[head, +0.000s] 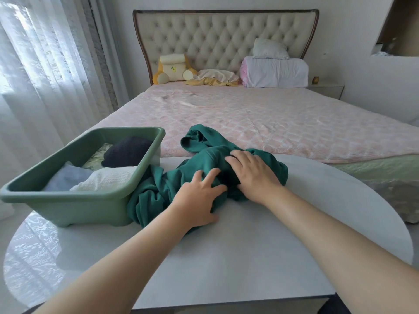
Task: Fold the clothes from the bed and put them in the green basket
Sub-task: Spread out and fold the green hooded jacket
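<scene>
- Head view: my left hand (199, 197) and right hand (255, 175), fingers spread, press the crumpled garment (158, 191) on the table (226, 257), just beside the basket (68, 209).
- I judge it needs smoothing flat before any fold.

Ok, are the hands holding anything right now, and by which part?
Nothing is clearly held: the left hand and right hand rest open on top of the crumpled middle of the green garment.

Bare forearms (127, 264), left hand (199, 200), right hand (254, 175)
</scene>
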Action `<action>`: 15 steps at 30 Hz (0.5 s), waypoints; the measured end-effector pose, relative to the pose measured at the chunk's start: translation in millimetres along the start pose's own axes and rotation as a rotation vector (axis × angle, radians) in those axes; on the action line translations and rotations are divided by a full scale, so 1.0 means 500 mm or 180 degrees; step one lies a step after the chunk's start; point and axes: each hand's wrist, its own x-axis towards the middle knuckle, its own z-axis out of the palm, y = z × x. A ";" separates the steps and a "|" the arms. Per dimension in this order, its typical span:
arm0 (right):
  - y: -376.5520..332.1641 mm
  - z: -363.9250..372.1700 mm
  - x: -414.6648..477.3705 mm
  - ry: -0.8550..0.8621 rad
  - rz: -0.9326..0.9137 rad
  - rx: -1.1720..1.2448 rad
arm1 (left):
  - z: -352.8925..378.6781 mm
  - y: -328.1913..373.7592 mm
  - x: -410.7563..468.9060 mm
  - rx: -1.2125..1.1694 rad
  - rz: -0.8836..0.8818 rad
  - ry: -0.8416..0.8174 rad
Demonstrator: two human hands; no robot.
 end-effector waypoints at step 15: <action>0.079 -0.007 -0.044 0.0564 -0.0032 0.0348 | -0.086 -0.081 0.012 -0.1904 -0.0503 0.1149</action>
